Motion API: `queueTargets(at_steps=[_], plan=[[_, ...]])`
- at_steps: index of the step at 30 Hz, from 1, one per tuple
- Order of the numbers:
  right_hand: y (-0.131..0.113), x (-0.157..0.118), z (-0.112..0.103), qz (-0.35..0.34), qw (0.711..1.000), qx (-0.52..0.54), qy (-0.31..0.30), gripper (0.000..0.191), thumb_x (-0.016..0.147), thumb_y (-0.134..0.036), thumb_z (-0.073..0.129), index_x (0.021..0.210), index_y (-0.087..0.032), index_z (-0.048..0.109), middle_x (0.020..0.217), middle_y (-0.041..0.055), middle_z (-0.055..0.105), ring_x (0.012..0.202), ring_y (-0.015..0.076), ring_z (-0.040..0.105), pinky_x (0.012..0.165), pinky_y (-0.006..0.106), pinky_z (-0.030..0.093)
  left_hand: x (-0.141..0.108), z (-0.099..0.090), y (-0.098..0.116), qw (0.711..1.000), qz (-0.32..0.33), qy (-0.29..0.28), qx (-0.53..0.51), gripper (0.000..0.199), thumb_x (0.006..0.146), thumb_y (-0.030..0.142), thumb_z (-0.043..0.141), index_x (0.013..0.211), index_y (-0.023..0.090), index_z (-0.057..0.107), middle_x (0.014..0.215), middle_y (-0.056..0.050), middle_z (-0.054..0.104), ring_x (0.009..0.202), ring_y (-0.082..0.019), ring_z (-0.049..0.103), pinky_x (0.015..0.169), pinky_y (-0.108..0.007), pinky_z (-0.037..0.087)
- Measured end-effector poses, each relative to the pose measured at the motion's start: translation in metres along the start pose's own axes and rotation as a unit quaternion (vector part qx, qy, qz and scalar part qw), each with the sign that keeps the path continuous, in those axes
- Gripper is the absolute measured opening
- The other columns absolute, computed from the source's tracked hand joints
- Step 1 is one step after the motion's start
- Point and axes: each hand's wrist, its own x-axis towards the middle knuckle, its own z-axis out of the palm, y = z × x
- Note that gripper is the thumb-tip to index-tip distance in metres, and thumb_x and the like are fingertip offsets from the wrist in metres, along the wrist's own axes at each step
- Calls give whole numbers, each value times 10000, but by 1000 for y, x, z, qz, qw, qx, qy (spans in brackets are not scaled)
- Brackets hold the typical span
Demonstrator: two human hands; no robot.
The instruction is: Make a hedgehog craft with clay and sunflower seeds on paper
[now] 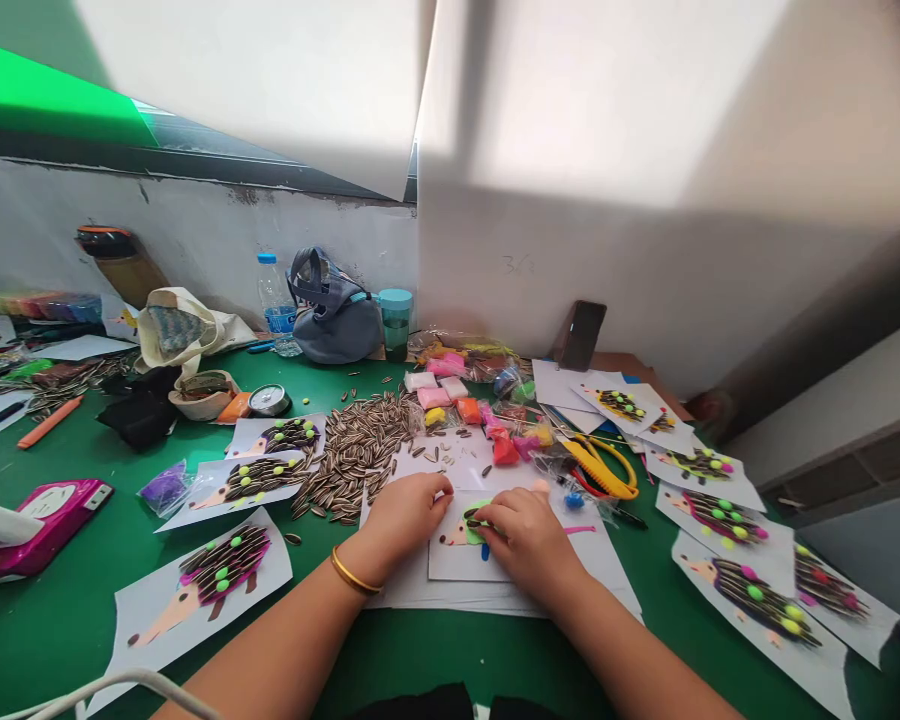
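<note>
A small white card (450,566) lies before me on a stack of white paper (607,570). On it is a hedgehog picture with a peach clay face (452,537) and a light green clay body (471,536), mostly hidden by my right hand (529,540). That hand's fingers pinch a striped sunflower seed (474,518) at the green clay. My left hand (412,515) rests at the card's upper left edge, its fingers curled together; what they hold, if anything, is hidden. A heap of sunflower seeds (364,445) spreads just beyond it.
Finished-looking hedgehog cards (259,608) lie left, and several more cards (765,600) right. Behind the paper are coloured clay packets (469,410) and yellow-handled scissors (607,468). A phone (583,335) leans on the wall near a cup (396,325) and bag (337,320).
</note>
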Motion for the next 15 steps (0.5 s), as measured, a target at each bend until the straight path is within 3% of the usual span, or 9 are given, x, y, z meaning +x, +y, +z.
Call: queueTargets(at_steps=[6, 15], plan=[[-2, 0, 0, -5, 1000, 7, -3, 161, 841, -115, 613, 914, -236, 692, 855, 28, 691, 839, 193, 595, 755, 324, 374, -1, -1, 1, 1000, -8, -2, -17, 239, 893, 290, 516, 1020, 255, 715, 996, -58, 742, 929, -232, 664, 797, -300, 463], [-7, 1, 0, -10, 1000, -7, -8, 126, 844, -146, 642, 894, -245, 702, 846, 19, 692, 833, 189, 587, 741, 323, 352, -1, 0, 0, 1000, 1, 0, -11, 236, 897, 293, 509, 1011, 258, 712, 997, -53, 744, 923, -237, 667, 783, -302, 461]])
